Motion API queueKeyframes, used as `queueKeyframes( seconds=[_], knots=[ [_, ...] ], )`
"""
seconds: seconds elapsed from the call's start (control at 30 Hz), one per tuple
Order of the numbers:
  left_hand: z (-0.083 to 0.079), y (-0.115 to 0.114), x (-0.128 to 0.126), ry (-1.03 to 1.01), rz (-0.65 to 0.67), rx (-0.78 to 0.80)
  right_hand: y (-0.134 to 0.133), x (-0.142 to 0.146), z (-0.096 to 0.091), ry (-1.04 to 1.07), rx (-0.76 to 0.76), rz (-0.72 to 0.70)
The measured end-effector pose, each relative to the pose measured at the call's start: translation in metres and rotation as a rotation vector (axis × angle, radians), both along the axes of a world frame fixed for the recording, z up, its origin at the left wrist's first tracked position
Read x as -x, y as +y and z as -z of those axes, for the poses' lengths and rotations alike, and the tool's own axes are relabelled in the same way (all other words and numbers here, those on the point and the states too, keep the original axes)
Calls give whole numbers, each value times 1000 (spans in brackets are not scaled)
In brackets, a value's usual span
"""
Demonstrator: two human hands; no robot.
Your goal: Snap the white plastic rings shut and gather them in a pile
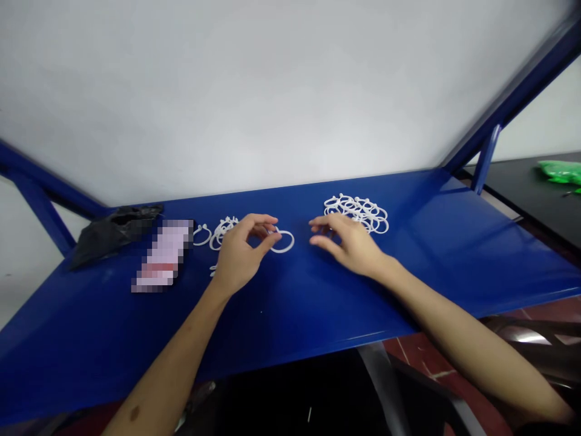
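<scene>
My left hand (245, 248) pinches one white plastic ring (290, 247) between thumb and fingertips, above the blue table. The ring looks like a curtain ring with a small knob, though my fingers cover part of it. My right hand (347, 242) is open, its thumb and fingers apart with nothing between them. It hovers in front of a pile of similar white rings (374, 213) and hides the pile's near edge. Just beyond my left hand lies a smaller group of white rings (220, 231), partly hidden by that hand. A single ring (202, 235) rests left of this group.
On the left of the blue table (299, 315) lie a blurred-out pinkish phone-shaped object (166, 251) and a crumpled black plastic bag (113, 233). Blue frame bars (485, 160) rise at both ends. A pale wall stands behind. A green bag (560, 171) sits on a dark surface at right.
</scene>
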State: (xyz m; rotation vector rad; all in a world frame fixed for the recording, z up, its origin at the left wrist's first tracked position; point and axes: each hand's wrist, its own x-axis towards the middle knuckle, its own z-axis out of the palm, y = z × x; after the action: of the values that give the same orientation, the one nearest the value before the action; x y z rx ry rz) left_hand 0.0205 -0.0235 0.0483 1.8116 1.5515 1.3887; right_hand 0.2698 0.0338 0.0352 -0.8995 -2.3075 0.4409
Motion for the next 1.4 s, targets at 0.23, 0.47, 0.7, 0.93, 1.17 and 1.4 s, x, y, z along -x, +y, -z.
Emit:
queueKeyframes(
  seconds=[0.23, 0.47, 0.7, 0.93, 1.17, 1.4],
  knots=[
    [14, -3, -16, -325, 168, 119, -30, 30, 6, 247, 270, -162],
    [16, -5, -19, -420, 124, 275, -27, 25, 4, 275, 233, -117],
    [14, -10, -24, -376, 27, 269, -27, 26, 8, 257, 243, -187],
    [22, -11, -27, -287, -3, 200, -30, 24, 6, 223, 295, -201],
    [20, -11, -26, -256, 17, 203, -29, 26, 8, 193, 208, -216],
    [28, 4, -15, 135, 98, 76, -14, 25, 9, 116, -38, -59]
  ],
)
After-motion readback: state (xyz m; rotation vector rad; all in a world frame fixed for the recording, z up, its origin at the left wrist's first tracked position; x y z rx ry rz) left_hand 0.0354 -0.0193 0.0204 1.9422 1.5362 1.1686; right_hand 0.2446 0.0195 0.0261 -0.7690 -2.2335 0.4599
